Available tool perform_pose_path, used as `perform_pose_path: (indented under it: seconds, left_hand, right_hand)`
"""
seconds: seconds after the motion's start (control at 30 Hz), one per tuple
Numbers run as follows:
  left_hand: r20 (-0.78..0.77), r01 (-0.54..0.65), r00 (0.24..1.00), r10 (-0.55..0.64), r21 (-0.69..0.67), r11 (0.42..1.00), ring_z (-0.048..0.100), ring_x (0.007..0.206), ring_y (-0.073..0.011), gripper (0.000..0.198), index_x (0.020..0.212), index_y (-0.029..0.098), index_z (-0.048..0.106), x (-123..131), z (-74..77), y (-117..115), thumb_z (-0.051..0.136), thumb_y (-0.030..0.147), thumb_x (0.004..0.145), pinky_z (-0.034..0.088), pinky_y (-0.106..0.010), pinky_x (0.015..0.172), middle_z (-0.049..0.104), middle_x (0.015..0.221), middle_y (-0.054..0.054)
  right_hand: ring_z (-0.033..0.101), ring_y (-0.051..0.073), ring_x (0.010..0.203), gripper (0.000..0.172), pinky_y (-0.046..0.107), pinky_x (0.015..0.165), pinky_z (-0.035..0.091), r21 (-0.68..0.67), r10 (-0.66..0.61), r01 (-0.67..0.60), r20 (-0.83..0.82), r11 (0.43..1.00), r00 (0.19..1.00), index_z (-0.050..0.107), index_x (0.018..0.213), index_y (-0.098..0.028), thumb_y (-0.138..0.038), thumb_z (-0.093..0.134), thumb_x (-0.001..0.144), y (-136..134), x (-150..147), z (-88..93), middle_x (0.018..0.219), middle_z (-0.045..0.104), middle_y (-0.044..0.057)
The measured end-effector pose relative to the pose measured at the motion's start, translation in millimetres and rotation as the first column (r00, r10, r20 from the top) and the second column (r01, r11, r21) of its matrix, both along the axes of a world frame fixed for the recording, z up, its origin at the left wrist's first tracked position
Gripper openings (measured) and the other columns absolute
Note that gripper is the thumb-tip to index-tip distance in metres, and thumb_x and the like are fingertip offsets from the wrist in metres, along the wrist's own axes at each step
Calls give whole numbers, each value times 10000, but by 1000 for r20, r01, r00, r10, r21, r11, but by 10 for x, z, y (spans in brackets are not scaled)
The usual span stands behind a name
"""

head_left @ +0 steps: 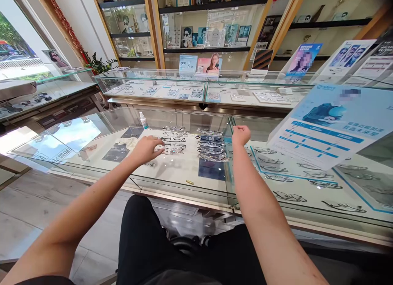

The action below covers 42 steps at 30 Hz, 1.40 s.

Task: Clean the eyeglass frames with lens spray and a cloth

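Observation:
On the glass counter (181, 170), two columns of eyeglasses lie stacked front to back. My left hand (149, 149) is at the left edge of the left column of eyeglasses (173, 139), fingers apart and reaching toward the frames; I cannot tell if they touch. The right column of eyeglasses (211, 144) lies partly over a dark blue patch. Just right of that column, my right hand (241, 134) is raised with its fingers curled closed. What it holds, if anything, is hidden. Behind my left hand stands a small white spray bottle (143, 120), near a pale crumpled cloth (131, 143).
A large blue-and-white sign (334, 117) leans over the right of the counter, above more eyeglasses (290, 196) under glass. A small gold-coloured piece (190, 182) lies near the front edge. Behind runs another display case (153, 92), with shelves against the wall.

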<state>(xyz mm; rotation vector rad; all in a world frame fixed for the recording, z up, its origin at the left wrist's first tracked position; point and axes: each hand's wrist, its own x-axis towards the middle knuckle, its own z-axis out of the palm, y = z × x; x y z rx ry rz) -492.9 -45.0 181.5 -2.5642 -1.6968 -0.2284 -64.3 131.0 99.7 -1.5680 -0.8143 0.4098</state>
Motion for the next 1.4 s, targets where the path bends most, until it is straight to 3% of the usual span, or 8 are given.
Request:
perform_pose_path:
  seconds: [0.3,0.5,0.63,0.83,0.97,1.13,1.3,1.4]
  left_hand:
    - [-84,-81,994,66,-180,980,727,899,-311,232,1007,271,887,287,8,257,688,362,931,417,-329,747,811,888,-108]
    - [261,119,965,2,-450,885,479,571,-173,164,842,272,877,373,334,420,776,398,816,290,-316,607,590,610,-1]
    - [653,380,756,52,-502,776,361,556,-124,260,798,209,851,595,413,705,886,465,764,249,-307,594,498,582,17]
    - [942,513,239,236,-329,793,568,700,-140,458,676,176,717,1029,47,1177,1020,513,606,410,-273,642,650,752,-34]
    - [951,516,140,277,-309,799,719,889,-211,582,725,179,696,1118,-168,1220,1034,630,580,532,-312,767,737,884,-64]
    - [939,456,55,339,-325,828,753,967,-228,602,803,187,744,1115,-233,1123,1057,634,550,583,-366,887,792,937,-76]
    - [948,369,24,318,-304,878,726,944,-216,604,847,188,770,1156,-212,1086,1028,665,582,612,-373,843,788,959,-78]
    - [954,345,-1,301,-282,895,718,946,-206,584,859,187,778,1172,-191,1057,1019,659,613,619,-366,849,795,980,-80]
  right_hand:
    - [504,170,615,80,316,669,403,51,19,-18,-10,999,1000,718,840,-188,-256,685,811,86,45,-83,609,565,-46]
    - [562,202,661,119,322,674,412,23,27,-26,-27,999,999,722,863,-211,-315,682,822,56,20,-90,689,671,7]
    - [545,204,655,106,321,670,392,-12,38,-38,-30,999,999,693,837,-228,-325,653,828,43,9,-60,669,656,-1]
    - [426,180,615,121,318,640,324,-37,35,-35,-11,999,999,572,705,-256,-288,589,821,3,-2,-14,583,519,-47]
    - [383,178,623,180,321,636,292,-41,22,-21,17,999,1000,496,644,-268,-275,567,809,-45,-9,18,562,446,-57]
    - [355,174,640,176,325,645,283,7,59,-59,64,998,996,476,636,-268,-231,561,786,-129,-106,223,573,396,-60]
    - [347,155,634,134,301,666,322,103,288,-305,157,947,945,554,667,-252,-243,607,790,-327,-529,487,588,329,-74]
    - [305,146,613,131,307,669,307,162,504,-544,233,823,832,594,694,-249,-272,647,812,-511,-834,550,571,295,-84]
